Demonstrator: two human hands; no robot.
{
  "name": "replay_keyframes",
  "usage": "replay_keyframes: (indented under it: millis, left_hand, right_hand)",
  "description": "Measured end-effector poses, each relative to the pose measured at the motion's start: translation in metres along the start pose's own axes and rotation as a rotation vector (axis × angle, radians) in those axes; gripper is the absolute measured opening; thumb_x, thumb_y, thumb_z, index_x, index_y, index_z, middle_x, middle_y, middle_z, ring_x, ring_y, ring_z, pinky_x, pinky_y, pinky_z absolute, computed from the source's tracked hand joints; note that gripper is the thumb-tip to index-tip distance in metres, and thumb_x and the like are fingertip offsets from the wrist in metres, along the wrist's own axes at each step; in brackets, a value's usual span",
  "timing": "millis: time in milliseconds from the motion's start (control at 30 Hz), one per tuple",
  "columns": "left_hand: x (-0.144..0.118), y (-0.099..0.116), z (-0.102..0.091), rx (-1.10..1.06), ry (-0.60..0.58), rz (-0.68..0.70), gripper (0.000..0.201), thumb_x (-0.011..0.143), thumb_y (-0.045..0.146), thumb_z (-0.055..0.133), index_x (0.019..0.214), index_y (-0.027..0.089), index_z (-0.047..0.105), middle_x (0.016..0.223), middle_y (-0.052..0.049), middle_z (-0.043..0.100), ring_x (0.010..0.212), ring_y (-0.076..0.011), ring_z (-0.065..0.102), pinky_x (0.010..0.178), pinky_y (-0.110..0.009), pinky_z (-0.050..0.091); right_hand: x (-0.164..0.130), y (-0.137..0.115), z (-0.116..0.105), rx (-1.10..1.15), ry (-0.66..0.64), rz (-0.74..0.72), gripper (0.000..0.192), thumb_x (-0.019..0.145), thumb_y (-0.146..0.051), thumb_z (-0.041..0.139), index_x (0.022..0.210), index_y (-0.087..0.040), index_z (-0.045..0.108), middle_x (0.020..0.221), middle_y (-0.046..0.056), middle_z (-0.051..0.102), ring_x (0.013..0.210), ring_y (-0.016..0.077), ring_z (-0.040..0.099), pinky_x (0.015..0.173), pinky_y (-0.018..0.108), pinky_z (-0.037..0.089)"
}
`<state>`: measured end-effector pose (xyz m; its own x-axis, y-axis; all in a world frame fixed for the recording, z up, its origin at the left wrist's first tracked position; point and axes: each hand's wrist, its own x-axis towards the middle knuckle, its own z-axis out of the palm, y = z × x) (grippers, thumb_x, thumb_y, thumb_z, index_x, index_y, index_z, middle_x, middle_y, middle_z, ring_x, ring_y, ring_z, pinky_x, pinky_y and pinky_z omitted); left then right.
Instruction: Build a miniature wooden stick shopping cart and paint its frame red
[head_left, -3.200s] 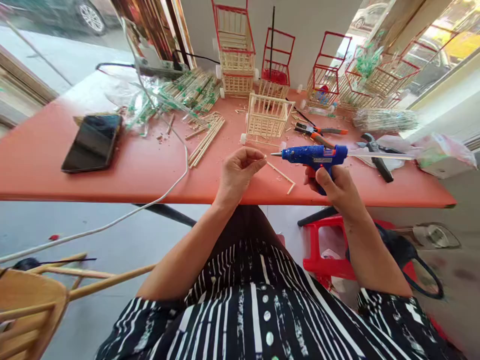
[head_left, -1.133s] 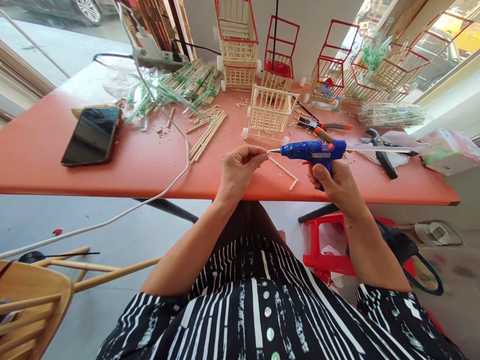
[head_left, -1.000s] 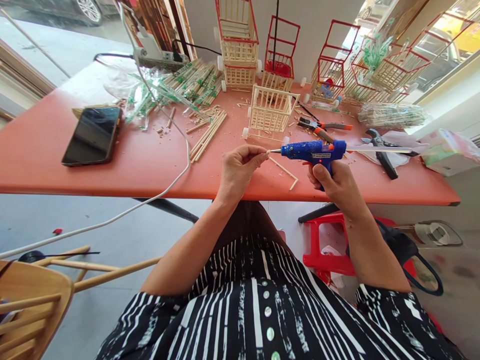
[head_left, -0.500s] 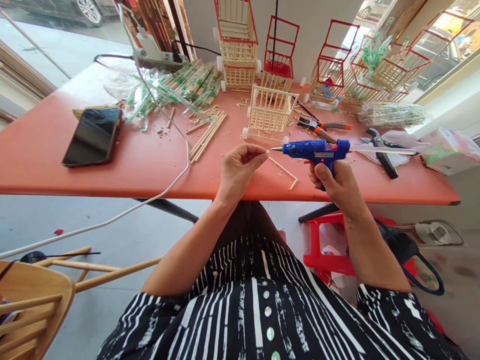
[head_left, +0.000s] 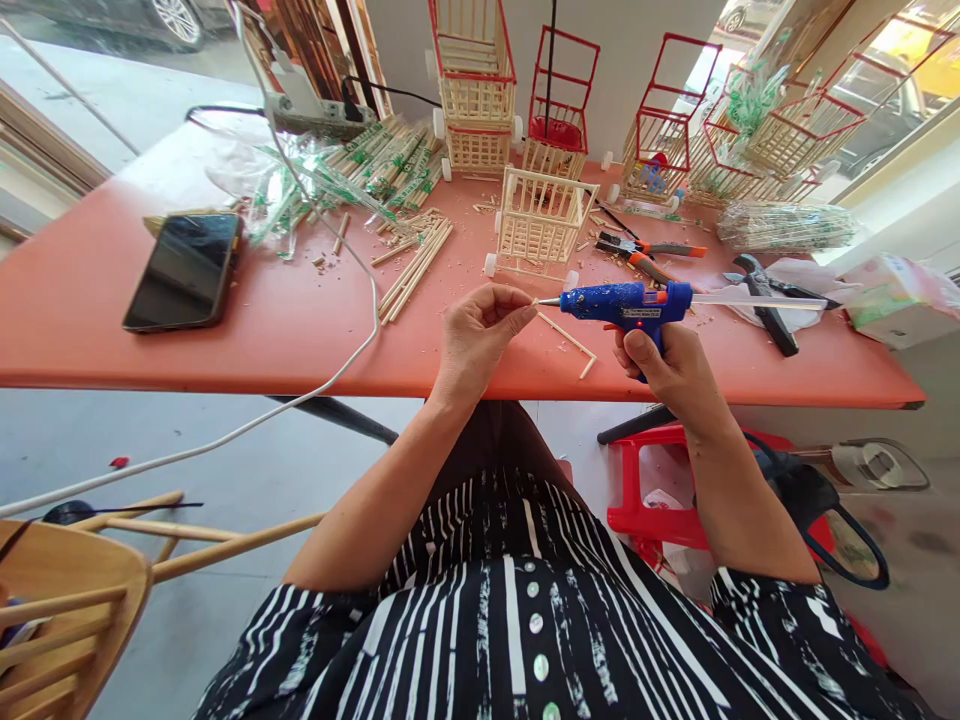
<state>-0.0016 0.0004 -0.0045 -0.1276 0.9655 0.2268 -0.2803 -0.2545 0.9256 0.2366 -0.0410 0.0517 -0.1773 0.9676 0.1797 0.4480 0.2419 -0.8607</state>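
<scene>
My right hand (head_left: 666,368) grips a blue hot glue gun (head_left: 626,303) by its handle, nozzle pointing left. My left hand (head_left: 478,330) pinches a short wooden stick piece (head_left: 532,303) between thumb and fingers, its tip touching the gun's nozzle. Both hands hover over the near edge of the red table (head_left: 285,330). An L-shaped glued stick (head_left: 570,343) lies on the table just below the gun. A small stick basket with white wheels (head_left: 541,225) stands behind the hands.
A black phone (head_left: 184,270) lies at the left. A white cord (head_left: 360,340) crosses the table and drops off the edge. Loose sticks (head_left: 416,265), orange-handled pliers (head_left: 649,255), black cutters (head_left: 765,305) and several red-framed stick carts (head_left: 660,140) fill the back. A red stool (head_left: 649,500) stands underneath.
The glue gun drew back slightly to the right half a second ago, then came back left so its nozzle meets the stick piece again. My left hand has barely moved.
</scene>
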Motion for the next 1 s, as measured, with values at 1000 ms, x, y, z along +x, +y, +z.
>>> replay_keyframes:
  millis: [1000]
  left_hand:
    - [-0.0006, -0.0022, -0.0003, 0.006, 0.006, 0.045, 0.021, 0.069, 0.036, 0.094, 0.079, 0.02, 0.084, 0.072, 0.0, 0.073, 0.067, -0.0116, 0.061, 0.067, -0.025, 0.051]
  right_hand:
    - [-0.0012, 0.0055, -0.0008, -0.032, 0.005, -0.014, 0.077, 0.089, -0.095, 0.065, 0.088, -0.018, 0.074, 0.069, 0.002, 0.062, 0.06, 0.0129, 0.053, 0.057, 0.03, 0.042]
